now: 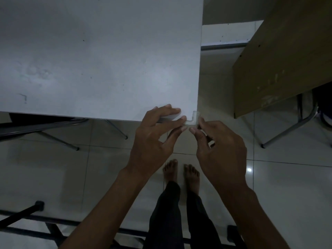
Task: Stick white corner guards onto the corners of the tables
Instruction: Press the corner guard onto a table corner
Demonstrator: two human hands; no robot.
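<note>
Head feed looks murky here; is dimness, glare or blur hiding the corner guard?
Head view: dim overall, corners darkened; corner guard is pale against the white table, low contrast but sharp; the only glare is a small spot on the floor tiles; straight edges bow slightly.

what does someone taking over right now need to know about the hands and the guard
Left hand: fingers lie on the white table by its near right corner, thumb and a fingertip against the guard.
Right hand: pinches the guard from the right side.
Guard: white L-shaped piece, wrapped round the table's near right corner.
Done: guard is placed on this corner; whether it is fully stuck cannot be told.
Left: press it firm, let go, then the other corners. The brown table to the right shows no guard on its visible corner. No spare guards in view.
</note>
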